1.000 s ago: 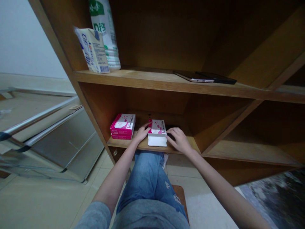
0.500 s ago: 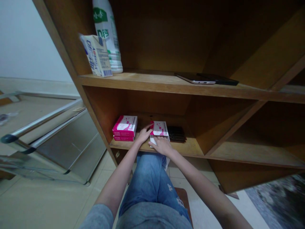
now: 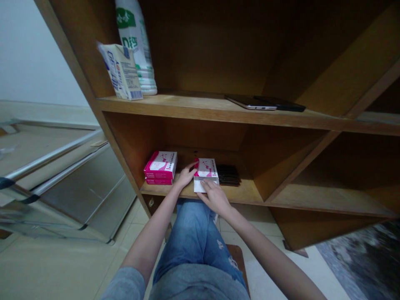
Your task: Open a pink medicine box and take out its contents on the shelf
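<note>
A pink-and-white box (image 3: 206,167) lies on the lower shelf, its white end flap (image 3: 199,186) folded out toward me. At its left edge, my left hand (image 3: 186,176) holds the box with thumb and fingers. My right hand (image 3: 216,199) is open at the front, fingertips stretched out over the white flap. Whether anything lies under those fingertips is hidden. To the left stand stacked pink-and-white boxes (image 3: 161,166) of the same look. Close by on the right is a pile of thin black flat items (image 3: 229,175).
The wooden shelf unit (image 3: 215,111) has a white bottle (image 3: 140,54), a drink carton (image 3: 122,73) and a dark tablet-like device (image 3: 250,102) on its upper board. At left is a metal-framed rack (image 3: 62,152). A vertical divider (image 3: 287,164) bounds this compartment on the right.
My right hand has drawn back slightly toward me and to the right, uncovering more of the white flap. My left hand stays at the box's left side. The view has shifted a little.
</note>
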`<action>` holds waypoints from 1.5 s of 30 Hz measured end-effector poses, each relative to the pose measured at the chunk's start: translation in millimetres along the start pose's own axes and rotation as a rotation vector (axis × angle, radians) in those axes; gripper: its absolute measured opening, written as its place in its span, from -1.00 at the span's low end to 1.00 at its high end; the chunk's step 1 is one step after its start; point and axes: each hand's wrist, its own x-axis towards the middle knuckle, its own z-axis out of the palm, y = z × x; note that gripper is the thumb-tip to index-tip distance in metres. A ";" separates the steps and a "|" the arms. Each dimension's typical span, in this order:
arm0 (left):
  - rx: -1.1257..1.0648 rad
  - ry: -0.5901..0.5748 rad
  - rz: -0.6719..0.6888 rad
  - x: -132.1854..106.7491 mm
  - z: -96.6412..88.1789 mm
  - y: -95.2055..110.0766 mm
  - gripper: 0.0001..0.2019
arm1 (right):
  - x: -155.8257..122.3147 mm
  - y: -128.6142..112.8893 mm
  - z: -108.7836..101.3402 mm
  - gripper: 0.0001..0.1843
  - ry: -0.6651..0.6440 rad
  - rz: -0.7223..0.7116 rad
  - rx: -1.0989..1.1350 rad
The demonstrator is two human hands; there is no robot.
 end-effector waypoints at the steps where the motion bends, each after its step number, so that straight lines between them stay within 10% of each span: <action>1: 0.007 0.000 0.005 -0.1 -0.3 1.0 -0.57 | 3.4 1.3 2.3 -0.41 -0.022 0.006 -0.003; 16: -0.025 0.023 -0.030 -1.1 1.2 2.2 -0.58 | -21.7 -4.8 5.4 -0.74 0.090 -0.113 0.016; 30: -0.044 0.020 -0.034 -0.2 0.2 2.8 -0.58 | 0.7 -2.5 -6.9 -0.55 0.101 0.187 0.247; 45: 0.003 0.002 -0.039 0.4 0.4 0.4 -0.55 | -34.3 10.3 -81.5 -0.75 0.704 0.306 0.402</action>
